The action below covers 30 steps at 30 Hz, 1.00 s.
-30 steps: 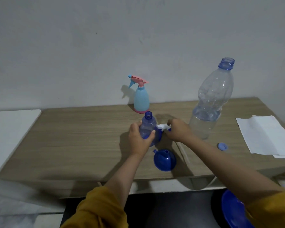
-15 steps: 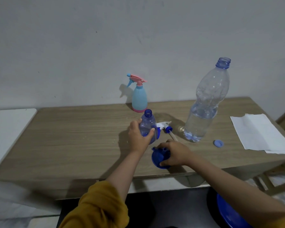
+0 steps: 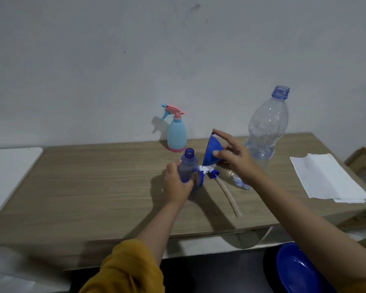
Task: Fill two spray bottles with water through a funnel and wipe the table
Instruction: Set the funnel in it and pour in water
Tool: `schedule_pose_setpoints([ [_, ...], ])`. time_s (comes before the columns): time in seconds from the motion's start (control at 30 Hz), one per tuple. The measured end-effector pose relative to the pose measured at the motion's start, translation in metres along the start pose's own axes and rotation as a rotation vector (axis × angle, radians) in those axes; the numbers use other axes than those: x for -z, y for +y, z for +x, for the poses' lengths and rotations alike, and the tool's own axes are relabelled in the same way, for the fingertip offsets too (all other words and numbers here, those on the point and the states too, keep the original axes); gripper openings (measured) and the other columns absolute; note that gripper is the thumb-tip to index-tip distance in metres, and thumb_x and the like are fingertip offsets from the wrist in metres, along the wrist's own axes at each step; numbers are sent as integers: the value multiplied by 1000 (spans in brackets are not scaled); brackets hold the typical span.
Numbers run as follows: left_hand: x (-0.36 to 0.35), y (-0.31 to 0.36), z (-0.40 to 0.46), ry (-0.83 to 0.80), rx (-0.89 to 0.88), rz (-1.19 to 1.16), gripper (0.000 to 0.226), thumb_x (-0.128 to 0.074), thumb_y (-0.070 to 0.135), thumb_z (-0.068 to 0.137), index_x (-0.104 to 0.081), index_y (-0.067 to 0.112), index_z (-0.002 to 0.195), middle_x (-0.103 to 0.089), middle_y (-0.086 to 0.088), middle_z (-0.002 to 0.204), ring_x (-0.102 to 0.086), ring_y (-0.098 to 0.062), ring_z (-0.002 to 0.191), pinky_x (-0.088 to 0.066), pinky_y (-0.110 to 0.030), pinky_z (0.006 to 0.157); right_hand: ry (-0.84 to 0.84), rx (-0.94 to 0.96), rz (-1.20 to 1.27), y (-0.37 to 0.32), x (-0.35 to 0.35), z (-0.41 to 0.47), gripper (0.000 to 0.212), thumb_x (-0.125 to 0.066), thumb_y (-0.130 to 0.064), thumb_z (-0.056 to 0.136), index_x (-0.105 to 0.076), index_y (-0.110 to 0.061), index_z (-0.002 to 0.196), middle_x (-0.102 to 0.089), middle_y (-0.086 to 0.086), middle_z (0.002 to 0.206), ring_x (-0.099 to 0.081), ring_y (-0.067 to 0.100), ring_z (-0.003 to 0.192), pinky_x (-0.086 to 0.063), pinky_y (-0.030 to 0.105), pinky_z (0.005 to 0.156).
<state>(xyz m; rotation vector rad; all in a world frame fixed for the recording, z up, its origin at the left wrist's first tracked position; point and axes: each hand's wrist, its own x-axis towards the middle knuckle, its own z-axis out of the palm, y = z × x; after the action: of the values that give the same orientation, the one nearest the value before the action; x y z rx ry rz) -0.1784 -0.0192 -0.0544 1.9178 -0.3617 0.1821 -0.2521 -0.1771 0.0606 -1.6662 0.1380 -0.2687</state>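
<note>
My left hand (image 3: pixel 176 183) grips a small blue spray bottle (image 3: pixel 188 166) that stands upright on the wooden table (image 3: pixel 93 187) with its neck uncovered. My right hand (image 3: pixel 235 157) holds a blue funnel (image 3: pixel 212 152) tilted in the air just right of that bottle. The bottle's white and blue spray head (image 3: pixel 209 171) with its long tube lies on the table beside it. A light blue spray bottle with a pink trigger (image 3: pixel 176 132) stands near the wall. A large clear water bottle (image 3: pixel 266 127), uncapped and partly filled, stands behind my right hand.
White paper towels (image 3: pixel 325 176) lie at the table's right end. A blue bowl (image 3: pixel 298 271) sits low at the lower right, below the table's front edge. A white surface (image 3: pixel 9 166) adjoins the table on the left. The wall runs close behind.
My right hand let go of the spray head, picked the funnel up from the table's front and raised it beside the small bottle. My left hand stayed on the bottle.
</note>
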Motion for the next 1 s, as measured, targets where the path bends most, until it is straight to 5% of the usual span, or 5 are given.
schedule_pose_setpoints([
  [0.1,1,3,-1,2,3,6,48,-81,35,70,-48,18,102,-56,2,101,-57,-17,92,-52,-33,73,20,-22,203,-10,-8,11,48,-66,-22,73,-62,-36,119,-51,18,87,-52,34,84,-49,47,82],
  [0.47,3,6,0,-26,43,81,48,-79,35,71,-46,23,104,-58,5,105,-59,-13,94,-56,-30,71,57,-66,422,-15,-21,31,50,-54,-25,82,-49,-44,128,-52,8,133,-68,41,97,-52,43,86],
  [0.7,4,9,-2,-20,38,60,47,-80,32,71,-46,25,102,-58,6,104,-60,-14,94,-55,-34,73,124,-54,430,-10,-22,32,37,-52,-14,93,-41,-30,124,-53,12,123,-69,42,93,-52,46,88],
  [0.8,3,6,-1,-17,40,57,48,-80,33,71,-47,22,104,-59,2,106,-59,-16,94,-55,-36,73,182,-31,388,-8,-26,34,31,-60,-24,92,-38,-30,113,-59,12,111,-68,40,95,-52,45,83],
  [1.0,3,7,-2,-10,37,37,48,-78,42,71,-47,21,100,-58,1,103,-59,-17,91,-53,-37,70,276,85,139,-5,-32,36,43,-77,-20,78,-40,-25,100,-57,5,109,-64,19,89,-55,31,75],
])
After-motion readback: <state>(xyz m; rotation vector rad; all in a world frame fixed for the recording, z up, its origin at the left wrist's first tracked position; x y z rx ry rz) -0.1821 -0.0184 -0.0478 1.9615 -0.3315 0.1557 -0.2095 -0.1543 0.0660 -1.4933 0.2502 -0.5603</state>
